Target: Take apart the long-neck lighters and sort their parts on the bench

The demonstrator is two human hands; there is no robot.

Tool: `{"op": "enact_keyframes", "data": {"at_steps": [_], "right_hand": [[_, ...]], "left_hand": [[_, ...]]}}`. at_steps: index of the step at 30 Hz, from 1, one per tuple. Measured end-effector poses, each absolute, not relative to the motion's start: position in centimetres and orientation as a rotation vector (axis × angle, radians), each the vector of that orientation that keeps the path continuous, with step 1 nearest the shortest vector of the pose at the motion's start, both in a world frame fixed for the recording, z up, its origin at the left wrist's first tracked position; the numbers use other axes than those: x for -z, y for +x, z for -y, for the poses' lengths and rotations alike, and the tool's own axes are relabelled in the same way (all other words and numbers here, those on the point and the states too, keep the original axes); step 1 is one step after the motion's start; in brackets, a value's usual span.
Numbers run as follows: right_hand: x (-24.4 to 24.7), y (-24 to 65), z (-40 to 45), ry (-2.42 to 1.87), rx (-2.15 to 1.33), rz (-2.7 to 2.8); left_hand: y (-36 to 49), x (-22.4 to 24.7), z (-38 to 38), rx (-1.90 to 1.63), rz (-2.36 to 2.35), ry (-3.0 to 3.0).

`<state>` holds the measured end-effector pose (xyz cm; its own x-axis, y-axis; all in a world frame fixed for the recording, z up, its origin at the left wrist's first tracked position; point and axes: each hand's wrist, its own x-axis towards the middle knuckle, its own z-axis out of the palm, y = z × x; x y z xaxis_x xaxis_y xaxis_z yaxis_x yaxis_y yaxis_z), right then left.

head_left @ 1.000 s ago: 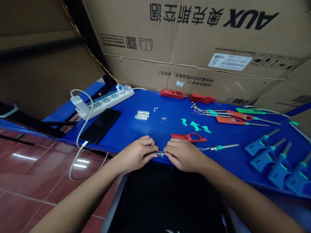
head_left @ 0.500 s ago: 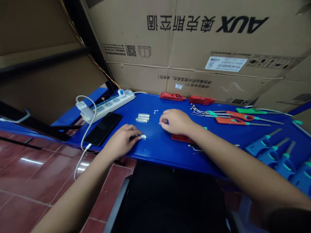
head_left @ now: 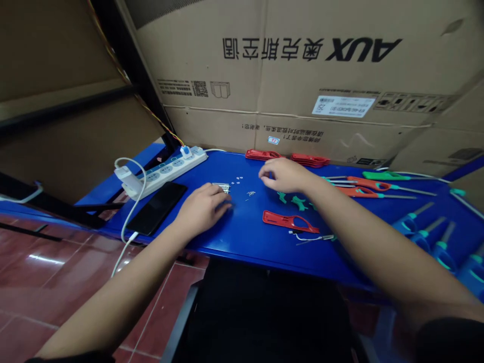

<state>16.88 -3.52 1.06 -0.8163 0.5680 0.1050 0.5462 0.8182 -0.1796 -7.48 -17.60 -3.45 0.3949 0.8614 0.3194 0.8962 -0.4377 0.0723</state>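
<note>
My left hand (head_left: 204,209) rests low over the table, its fingers apart and nothing visible in them. Just beyond it lies a group of clear silvery cylinders (head_left: 222,187), partly covered by the fingers. My right hand (head_left: 282,175) hovers in front of two stacks of red lighter shells, (head_left: 263,154) one of them partly behind the hand. Its fingers are loosely curled, with a gap at the thumb and nothing seen between. Below it are green trigger pieces (head_left: 298,202), a single red lighter shell (head_left: 289,221) and a wired part (head_left: 312,237). Small springs (head_left: 251,193) and white bits (head_left: 237,180) lie between my hands.
A power strip (head_left: 166,171) and black phone (head_left: 157,207) with a white cable lie on the left. Orange lighters (head_left: 363,192), a green lighter (head_left: 385,176) and several blue lighters (head_left: 406,224) occupy the right. A large cardboard sheet (head_left: 295,85) stands behind the blue table (head_left: 234,237).
My left hand has moved up toward the cylinders, and the small cylinder in it no longer shows there. My right hand has shifted right and away from me, uncovering springs and the red shell.
</note>
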Motion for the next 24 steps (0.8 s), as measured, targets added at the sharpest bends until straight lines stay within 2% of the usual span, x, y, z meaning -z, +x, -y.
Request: {"op": "enact_keyframes", "data": {"at_steps": [4, 9, 12, 15, 18, 24], "right_hand": [[-1.9, 24.5, 6.1, -0.812, -0.389, 2.898], [-0.2, 29.7, 8.1, -0.882, -0.489, 2.87], [0.8, 30.9, 7.7, -0.94, -0.383, 2.607], [1.5, 31.4, 7.0, -1.005, -0.258, 2.367], [1.8, 31.7, 7.1, -1.012, -0.2, 2.321], [2.1, 32.4, 7.6, -1.004, -0.206, 2.392]], "left_hand": [[-2.1, 2.9, 17.0, 0.54, 1.432, -2.913], [2.7, 2.9, 14.0, 0.206, 1.401, -3.079], [2.6, 2.1, 12.1, 0.168, 1.314, -3.149], [0.7, 0.5, 9.2, 0.275, 1.308, -3.06], [-1.6, -0.7, 4.5, 0.261, 1.532, -2.749], [-3.3, -0.1, -3.8, 0.188, 1.671, -2.516]]}}
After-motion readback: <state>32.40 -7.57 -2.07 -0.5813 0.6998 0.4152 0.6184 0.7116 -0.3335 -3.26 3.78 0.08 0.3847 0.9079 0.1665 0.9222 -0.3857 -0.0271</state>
